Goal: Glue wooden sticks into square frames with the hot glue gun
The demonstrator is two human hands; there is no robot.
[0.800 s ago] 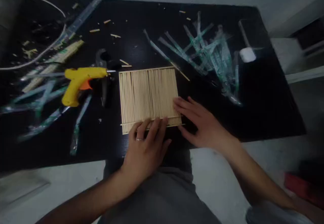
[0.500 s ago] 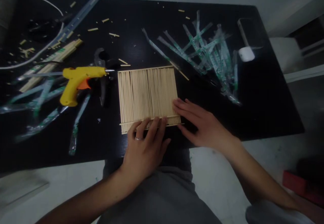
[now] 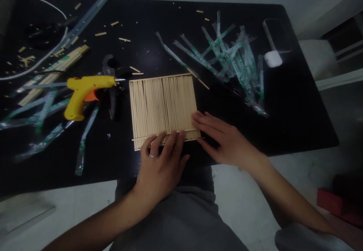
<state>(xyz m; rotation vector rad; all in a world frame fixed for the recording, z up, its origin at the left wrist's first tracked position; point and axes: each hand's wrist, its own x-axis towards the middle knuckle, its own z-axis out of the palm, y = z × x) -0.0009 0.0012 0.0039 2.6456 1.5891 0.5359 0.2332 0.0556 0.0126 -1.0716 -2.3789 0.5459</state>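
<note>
A flat panel of wooden chopsticks (image 3: 164, 103), laid side by side, rests on the black table. One thin crosswise stick (image 3: 190, 130) runs along its near end, and another lines the far edge. The fingertips of my left hand (image 3: 163, 158) press on the crosswise stick; its fingers are stretched and slightly spread, with a ring on one. My right hand (image 3: 221, 137) lies with extended fingers against the panel's right side, the thumb near its lower right corner. Left of the panel lies a yellow glue gun (image 3: 87, 86) with an orange trigger, its nozzle pointing at the panel.
Empty plastic chopstick wrappers (image 3: 238, 58) are heaped at the right, near a phone (image 3: 276, 35) and a white earbud case (image 3: 273, 59). Dark pliers (image 3: 112, 99) lie behind the glue gun. A chopstick bundle (image 3: 56, 75), a clear ruler (image 3: 85, 20), a white cable (image 3: 64, 39) and stick scraps occupy the left.
The whole view has shifted slightly, so the table things appear a little further left. Both hands keep nearly the same place on the chopstick panel.
</note>
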